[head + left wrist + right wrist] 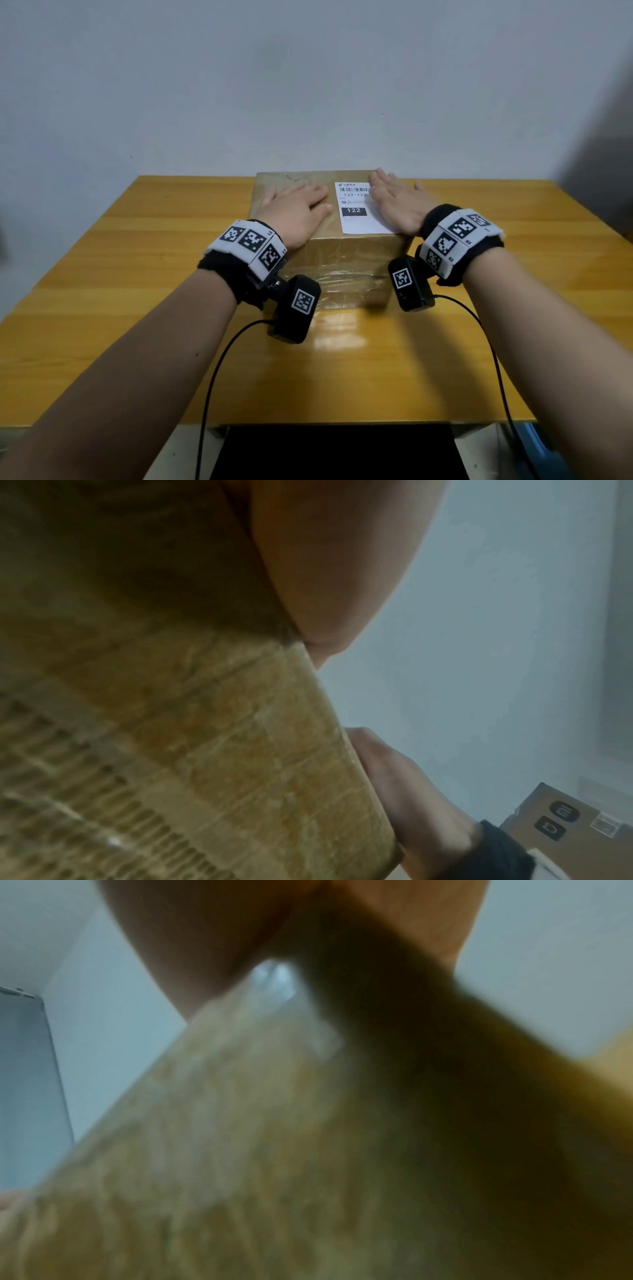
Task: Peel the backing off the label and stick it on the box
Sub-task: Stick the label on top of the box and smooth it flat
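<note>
Two hands are laid flat on top of the cardboard box (329,260), which is set on the yellow tabletop (137,308) near the wall. The white label (359,209) is stuck on the box's top face, right of centre. The left hand (294,212) is spread with straight fingers, its grip apart, just left of the label. The right hand (397,205) is pressed palm-down over the label's right edge, its grip likewise apart. Marker-covered wristbands (246,246) are worn on both wrists.
</note>
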